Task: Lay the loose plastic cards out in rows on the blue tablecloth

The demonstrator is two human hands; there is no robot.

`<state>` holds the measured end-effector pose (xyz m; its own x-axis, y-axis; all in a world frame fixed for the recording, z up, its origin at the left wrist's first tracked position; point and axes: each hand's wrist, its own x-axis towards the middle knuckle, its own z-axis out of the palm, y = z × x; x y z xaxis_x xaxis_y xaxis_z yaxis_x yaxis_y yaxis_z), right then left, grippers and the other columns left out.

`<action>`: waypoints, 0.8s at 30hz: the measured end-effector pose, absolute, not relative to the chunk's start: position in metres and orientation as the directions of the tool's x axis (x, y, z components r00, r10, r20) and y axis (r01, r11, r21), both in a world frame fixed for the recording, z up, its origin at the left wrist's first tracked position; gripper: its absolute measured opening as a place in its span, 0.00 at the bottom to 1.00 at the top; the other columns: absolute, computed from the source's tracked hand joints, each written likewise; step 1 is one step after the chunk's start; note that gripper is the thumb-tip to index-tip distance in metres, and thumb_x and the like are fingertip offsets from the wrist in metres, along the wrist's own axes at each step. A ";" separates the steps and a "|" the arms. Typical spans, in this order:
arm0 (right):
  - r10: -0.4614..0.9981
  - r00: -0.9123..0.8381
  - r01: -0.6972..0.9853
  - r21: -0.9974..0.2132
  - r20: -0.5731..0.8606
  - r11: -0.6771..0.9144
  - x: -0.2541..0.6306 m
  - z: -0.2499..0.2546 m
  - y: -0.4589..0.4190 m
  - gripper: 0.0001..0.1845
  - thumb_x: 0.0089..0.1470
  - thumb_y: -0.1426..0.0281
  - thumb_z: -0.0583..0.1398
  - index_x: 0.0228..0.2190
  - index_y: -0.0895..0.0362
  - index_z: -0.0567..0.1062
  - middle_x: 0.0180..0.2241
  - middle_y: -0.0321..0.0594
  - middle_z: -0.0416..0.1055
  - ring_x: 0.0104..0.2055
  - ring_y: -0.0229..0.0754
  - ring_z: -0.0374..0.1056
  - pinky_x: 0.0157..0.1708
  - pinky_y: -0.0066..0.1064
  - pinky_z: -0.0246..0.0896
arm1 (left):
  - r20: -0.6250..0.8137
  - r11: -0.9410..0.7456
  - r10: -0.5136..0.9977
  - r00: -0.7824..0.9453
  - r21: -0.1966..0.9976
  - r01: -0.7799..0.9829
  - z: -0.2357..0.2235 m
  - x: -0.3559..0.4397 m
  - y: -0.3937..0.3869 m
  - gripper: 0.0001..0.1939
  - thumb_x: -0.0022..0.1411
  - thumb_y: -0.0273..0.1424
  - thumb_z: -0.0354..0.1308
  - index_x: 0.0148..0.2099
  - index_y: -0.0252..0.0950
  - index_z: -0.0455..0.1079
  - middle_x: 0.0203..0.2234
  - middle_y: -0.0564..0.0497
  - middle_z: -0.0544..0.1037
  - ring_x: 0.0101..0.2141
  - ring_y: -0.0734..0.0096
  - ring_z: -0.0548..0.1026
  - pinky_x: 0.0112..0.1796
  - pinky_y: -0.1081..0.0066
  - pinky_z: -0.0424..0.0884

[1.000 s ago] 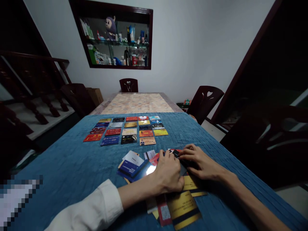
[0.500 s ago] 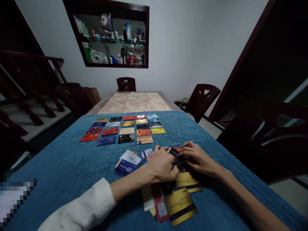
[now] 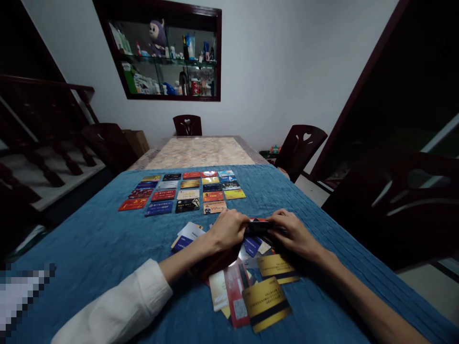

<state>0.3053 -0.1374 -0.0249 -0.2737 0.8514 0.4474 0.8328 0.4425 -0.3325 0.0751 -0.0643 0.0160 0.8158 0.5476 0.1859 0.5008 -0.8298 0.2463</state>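
Nearest the person, at the near edge of the loose pile of cards [image 3: 251, 262], a gold card [image 3: 267, 304] with a dark stripe lies askew, overlapping a red card [image 3: 236, 294] that bears a square code. A second gold card [image 3: 278, 267] lies at the pile's right.

Above the pile's far part, the left hand [image 3: 229, 229] and the right hand [image 3: 289, 231] each pinch 1 end of a black card [image 3: 258, 227]. It looks tilted almost edge-on, its face mostly hidden; I cannot tell whether it is 1 card or several.

Beyond the pile, toward its left, a grid of cards [image 3: 188, 194] lies flat on the blue cloth [image 3: 89, 248] in 5 fairly neat columns. As I judge it, that part is laid out, while the pile is unsorted, overlapping and facing various ways. Farther beyond is the pale tabletop [image 3: 208, 150].
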 end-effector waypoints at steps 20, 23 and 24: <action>0.892 -0.119 0.750 -0.549 0.436 0.369 0.303 -0.016 -0.137 0.06 0.55 0.68 0.58 0.28 0.54 0.75 0.30 0.40 0.73 0.39 0.46 0.66 0.38 0.37 0.63 | 0.232 -0.788 0.601 0.765 0.331 0.518 0.009 0.078 -0.071 0.12 0.65 0.23 0.52 0.40 0.35 0.77 0.35 0.46 0.81 0.39 0.64 0.76 0.45 0.65 0.65; 0.877 -0.065 0.706 -0.599 0.477 0.378 0.303 -0.013 -0.138 0.07 0.56 0.65 0.58 0.31 0.54 0.76 0.33 0.40 0.74 0.40 0.45 0.68 0.42 0.37 0.64 | 0.213 -0.797 0.585 0.782 0.327 0.508 0.007 0.078 -0.073 0.11 0.65 0.23 0.52 0.38 0.36 0.77 0.34 0.47 0.81 0.39 0.63 0.75 0.44 0.63 0.64; 0.874 -0.053 0.696 -0.609 0.484 0.380 0.304 -0.013 -0.139 0.08 0.56 0.64 0.58 0.33 0.54 0.76 0.35 0.40 0.75 0.41 0.45 0.69 0.42 0.37 0.65 | 0.211 -0.802 0.579 0.788 0.324 0.502 0.006 0.078 -0.074 0.11 0.64 0.23 0.52 0.38 0.36 0.77 0.34 0.47 0.81 0.39 0.63 0.75 0.44 0.63 0.63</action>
